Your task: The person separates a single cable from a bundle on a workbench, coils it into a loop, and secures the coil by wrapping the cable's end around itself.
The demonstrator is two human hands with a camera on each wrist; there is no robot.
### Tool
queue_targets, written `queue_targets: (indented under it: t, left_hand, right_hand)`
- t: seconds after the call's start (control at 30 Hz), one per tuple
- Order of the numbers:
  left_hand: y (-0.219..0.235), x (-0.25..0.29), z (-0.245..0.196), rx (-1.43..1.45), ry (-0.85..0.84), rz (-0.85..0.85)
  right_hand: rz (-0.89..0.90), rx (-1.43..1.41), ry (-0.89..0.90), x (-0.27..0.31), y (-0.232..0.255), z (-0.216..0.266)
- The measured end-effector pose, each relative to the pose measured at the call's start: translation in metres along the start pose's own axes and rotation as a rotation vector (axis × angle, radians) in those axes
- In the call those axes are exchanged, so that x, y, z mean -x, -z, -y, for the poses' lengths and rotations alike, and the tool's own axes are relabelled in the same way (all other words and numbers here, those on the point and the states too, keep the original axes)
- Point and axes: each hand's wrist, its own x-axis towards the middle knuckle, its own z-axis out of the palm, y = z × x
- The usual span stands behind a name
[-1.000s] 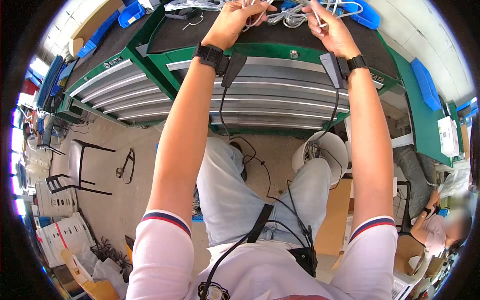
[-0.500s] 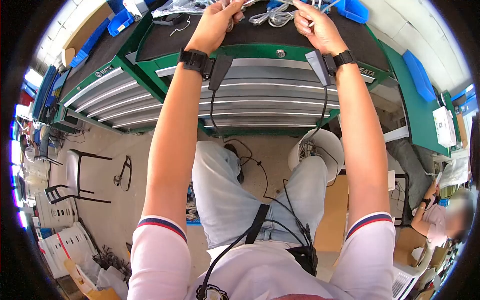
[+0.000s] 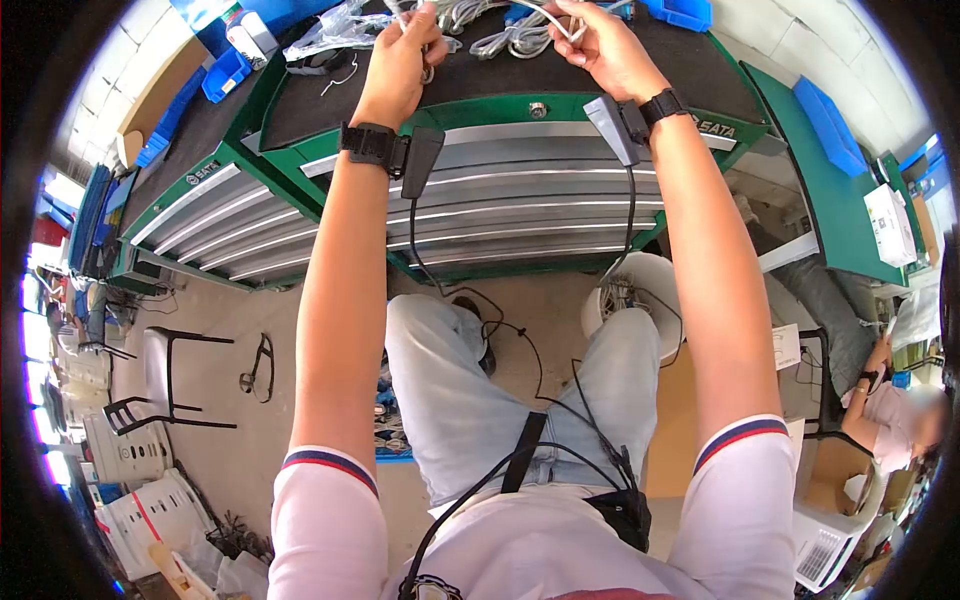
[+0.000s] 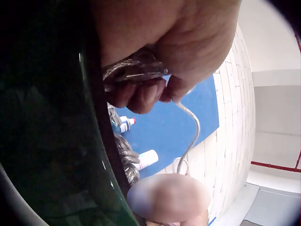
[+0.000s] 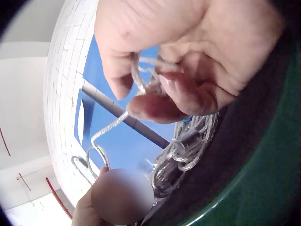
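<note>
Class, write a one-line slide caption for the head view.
Both hands, left hand and right hand, hold a white cable above a green tool cabinet.

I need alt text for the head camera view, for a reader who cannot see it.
Two bare hands, left hand and right hand, hold a white cable above a green tool cabinet with grey drawers. Coiled cables lie on its black top.

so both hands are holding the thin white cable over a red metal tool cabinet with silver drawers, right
Not quite: the metal tool cabinet with silver drawers is green, not red, as the head view shows. The rest stands: the left hand and the right hand both hold the thin white cable above its dark top.
</note>
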Motion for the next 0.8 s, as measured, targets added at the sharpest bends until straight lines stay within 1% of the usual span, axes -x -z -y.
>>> queue_targets:
  t: [0.03, 0.07, 0.13, 0.17, 0.2, 0.27, 0.3, 0.33, 0.37, 0.4, 0.43, 0.47, 0.53, 0.57, 0.6, 0.67, 0.73, 0.8]
  left_hand:
    - [0.003, -0.001, 0.002, 0.125, 0.006, -0.043]
    - [0.007, -0.002, 0.005, 0.123, 0.007, -0.045]
    - [0.009, -0.003, 0.005, 0.293, 0.007, -0.094]
    - [0.009, -0.005, 0.004, 0.292, 0.005, -0.094]
    - [0.011, -0.007, 0.005, 0.29, 0.008, -0.178]
    - [0.015, -0.01, 0.008, 0.283, 0.016, -0.354]
    - [0.041, -0.019, 0.021, 0.324, 0.02, -0.235]
    - [0.043, -0.019, 0.021, 0.324, 0.019, -0.239]
    - [0.044, -0.02, 0.021, 0.303, 0.069, -0.223]
    - [0.043, -0.02, 0.02, 0.284, 0.119, -0.206]
    - [0.02, -0.013, 0.012, 0.304, 0.073, -0.323]
    - [0.015, -0.008, 0.006, 0.304, 0.072, -0.324]
    - [0.013, -0.003, 0.003, 0.123, -0.021, -0.121]
    - [0.012, -0.002, 0.002, 0.095, -0.031, -0.051]
    - [0.01, 0.0, 0.0, 0.095, -0.029, -0.052]
    - [0.003, 0.004, -0.004, -0.036, -0.007, -0.035]
    - [0.002, 0.005, -0.004, -0.023, -0.006, -0.05]
    - [0.003, 0.005, -0.006, 0.001, 0.018, 0.01]
  right_hand:
    - [0.0, -0.003, -0.001, 0.0, 0.002, -0.003]
    - [-0.014, 0.011, 0.0, -0.002, 0.004, -0.005]
    - [-0.025, 0.025, 0.001, -0.002, 0.002, -0.005]
    - [-0.024, 0.039, -0.02, -0.002, 0.002, -0.003]
    - [-0.023, 0.053, -0.041, -0.001, -0.001, 0.0]
    - [-0.026, 0.083, -0.026, 0.003, -0.006, 0.005]
    - [-0.029, 0.114, -0.013, 0.004, -0.008, 0.005]
    - [-0.026, 0.114, -0.015, 0.003, -0.008, 0.003]
    - [-0.013, 0.165, -0.01, 0.003, -0.007, 0.002]
    - [-0.001, 0.217, -0.005, 0.003, -0.005, 0.001]
    - [0.0, 0.218, -0.005, 0.002, -0.003, 0.001]
    - [0.002, 0.239, -0.039, 0.002, -0.001, 0.001]
    - [0.006, 0.259, -0.076, 0.002, -0.001, 0.001]
    - [0.003, 0.255, -0.081, 0.002, -0.001, 0.001]
    - [-0.001, 0.252, -0.086, 0.002, 0.0, 0.0]
    - [0.008, 0.293, -0.093, 0.001, 0.0, -0.002]
    - [0.017, 0.336, -0.099, 0.001, -0.002, -0.001]
    - [0.019, 0.294, -0.083, 0.002, -0.003, 0.0]
